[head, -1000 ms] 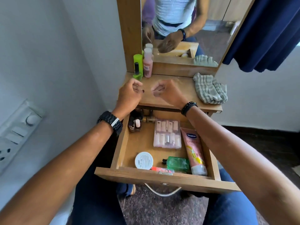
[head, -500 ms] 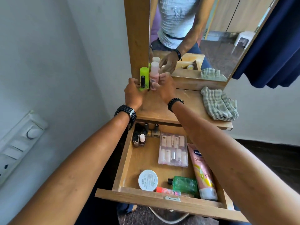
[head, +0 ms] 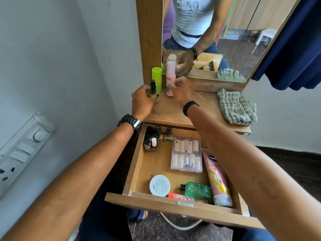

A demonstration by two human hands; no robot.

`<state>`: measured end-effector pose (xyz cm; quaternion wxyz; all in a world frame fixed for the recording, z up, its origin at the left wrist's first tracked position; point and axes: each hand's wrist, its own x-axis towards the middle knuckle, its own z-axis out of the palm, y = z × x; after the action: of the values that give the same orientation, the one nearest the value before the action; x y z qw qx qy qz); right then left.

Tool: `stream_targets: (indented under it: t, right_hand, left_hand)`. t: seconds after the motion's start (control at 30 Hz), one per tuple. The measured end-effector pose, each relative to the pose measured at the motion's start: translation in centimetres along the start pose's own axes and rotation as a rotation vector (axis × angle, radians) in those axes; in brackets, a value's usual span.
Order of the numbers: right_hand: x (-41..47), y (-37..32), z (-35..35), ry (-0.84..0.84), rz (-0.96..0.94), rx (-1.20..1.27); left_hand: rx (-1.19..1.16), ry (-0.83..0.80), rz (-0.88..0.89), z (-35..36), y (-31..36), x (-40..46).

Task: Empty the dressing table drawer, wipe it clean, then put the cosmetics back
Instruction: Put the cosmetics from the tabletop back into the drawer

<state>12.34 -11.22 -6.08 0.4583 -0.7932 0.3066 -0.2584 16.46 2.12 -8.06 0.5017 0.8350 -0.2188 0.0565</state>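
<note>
The wooden drawer point(head: 137, 164) stood pulled out below the wooden bench point(head: 175, 112), with cosmetics lying in it. At its back left corner stood a cluster of small dark nail polish bottles point(head: 152, 140). Beside them lay a clear plastic case of small tubes point(head: 186, 154), and along the right wall a pink squeeze tube with a blue label point(head: 215, 178). Near the front sat a round white-lidded jar point(head: 159, 185), a green translucent bottle with a black cap point(head: 197, 190) and a small red and pink stick point(head: 180, 196).

Both hands were up on the bench by the mirror point(head: 234, 32). The left hand point(head: 142, 101) had its fingers curled round a slim black nail polish bottle point(head: 153, 86), held upright in front of a lime green cylindrical bottle point(head: 156, 75). The right hand point(head: 183, 92) had its fingers curled at the base of a pink bottle with a white cap point(head: 170, 75); whether they clamped it could not be told.

A green and white checked cloth point(head: 236, 106) lay crumpled at the right end of the bench.
</note>
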Motion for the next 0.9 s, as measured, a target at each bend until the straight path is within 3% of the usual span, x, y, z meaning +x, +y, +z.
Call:
stream_targets:
  t: [0.23, 0.43, 0.6, 0.9]
  right_hand:
    - [-5.8, 1.3, -4.3, -0.05, 0.038, 0.216]
    - [-12.6, 3.4, -8.0, -0.368, 0.117, 0.332]
    - [-16.1, 6.1, -7.9, -0.524, 0.234, 0.232]
    - [-17.8, 9.3, -2.7, -0.526, 0.371, 0.024]
  left_hand:
    - [-0.033, -0.105, 0.042, -2.8, 0.9, -4.6]
    - [-0.033, -0.297, -0.008, -4.3, 0.4, -9.6]
    - [0.07, -0.446, -0.053, -4.2, -1.4, -12.9]
    - [0.111, -0.387, -0.184, -4.4, -2.7, -13.6]
